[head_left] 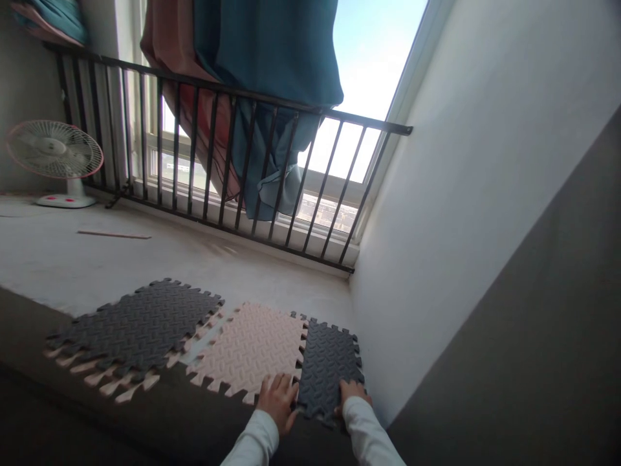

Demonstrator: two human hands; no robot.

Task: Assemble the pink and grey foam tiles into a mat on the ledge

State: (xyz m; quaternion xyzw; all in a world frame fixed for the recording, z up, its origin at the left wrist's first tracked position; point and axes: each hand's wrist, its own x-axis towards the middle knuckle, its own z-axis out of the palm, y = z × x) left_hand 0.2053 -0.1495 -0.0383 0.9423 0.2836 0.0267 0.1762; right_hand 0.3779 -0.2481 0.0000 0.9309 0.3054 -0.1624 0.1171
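Observation:
A dark grey foam mat tile (328,362) with jigsaw edges lies beside the wall, next to a pale pink foam tile (259,346). Their toothed edges meet along most of the seam. My left hand (278,400) rests on the front right corner of the pink tile, fingers stretched out and thumb apart. At the front right corner of the dark tile, my right hand (352,395) has its fingers bent over the edge; its fingertips are partly hidden. Further left is a stack of foam tiles (145,323), dark on top with pink teeth showing underneath.
The tiles lie on a pale ledge (194,259) and overhang its front edge. A white wall (436,162) rises on the right. Behind stand a black railing (228,223), blue and pink curtains (272,52) and a window. A fan (55,152) and a thin stick (114,234) are at left.

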